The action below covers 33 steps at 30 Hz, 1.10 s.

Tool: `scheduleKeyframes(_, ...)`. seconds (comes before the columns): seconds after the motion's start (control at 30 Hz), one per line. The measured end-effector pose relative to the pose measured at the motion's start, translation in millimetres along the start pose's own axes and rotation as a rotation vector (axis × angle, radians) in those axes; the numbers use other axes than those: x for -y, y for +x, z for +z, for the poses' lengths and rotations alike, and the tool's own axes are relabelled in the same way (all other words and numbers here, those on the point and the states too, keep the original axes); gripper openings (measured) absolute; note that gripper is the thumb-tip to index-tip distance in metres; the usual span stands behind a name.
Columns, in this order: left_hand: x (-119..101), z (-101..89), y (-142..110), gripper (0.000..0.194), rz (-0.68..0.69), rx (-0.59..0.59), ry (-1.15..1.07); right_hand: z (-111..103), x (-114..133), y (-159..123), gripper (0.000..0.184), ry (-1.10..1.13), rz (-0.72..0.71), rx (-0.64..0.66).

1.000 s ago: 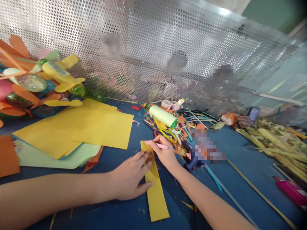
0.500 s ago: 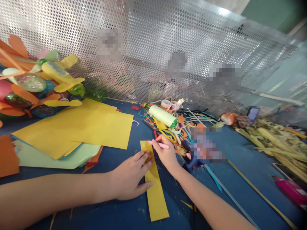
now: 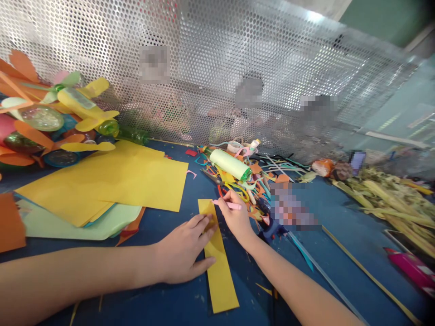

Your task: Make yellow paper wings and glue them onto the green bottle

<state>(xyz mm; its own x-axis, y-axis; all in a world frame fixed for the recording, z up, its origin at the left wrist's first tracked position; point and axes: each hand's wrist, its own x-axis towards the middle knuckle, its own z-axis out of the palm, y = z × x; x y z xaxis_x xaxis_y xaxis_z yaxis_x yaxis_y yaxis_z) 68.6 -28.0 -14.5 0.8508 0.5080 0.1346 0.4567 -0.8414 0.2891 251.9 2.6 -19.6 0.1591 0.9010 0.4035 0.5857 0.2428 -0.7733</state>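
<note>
Yellow strip [image 3: 222, 280] under my L hand [image 3: 188, 249], spread flat; R hand [image 3: 234, 217] pinches pink pen [image 3: 234, 206]. Strip's prob. light, bendy: hold @ edges.

The left hand [image 3: 185, 249] hides part of the yellow strip [image 3: 222, 285]; the right hand [image 3: 237, 222] covers a stretch of the pink pen [image 3: 234, 206], its tip too small to tell if it touches; the picture cuts off an orange sheet [image 3: 12, 222] toward the table's [image 3: 146, 305] left edge and a magenta object [image 3: 411, 269] toward its right; people [image 3: 249, 90] beyond its far edge are blurred behind a perforated screen [image 3: 204, 54].
</note>
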Motion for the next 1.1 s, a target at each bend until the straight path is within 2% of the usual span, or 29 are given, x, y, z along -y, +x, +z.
scheduleKeyframes(0.3, 0, -1.3, 1, 0.061, 0.002, 0.011, 0.012, -3, 4, 0, 0.021, 0.004, 0.025, -0.031)
scheduleKeyframes(0.7, -1, -0.8, 1, 0.059, 0.016, -0.037, -0.006, -5, 7, -1, 0.026, 0.087, 0.098, -0.011)
scheduleKeyframes(0.83, -2, -2.3, 1, 0.059, 0.013, -0.022, 0.010, -4, 8, -1, 0.029, 0.152, 0.139, 0.002)
scheduleKeyframes(1.1, -1, -1.9, 1, 0.061, -0.006, 0.026, 0.010, -3, -4, 0, 0.019, 0.207, 0.120, -0.038)
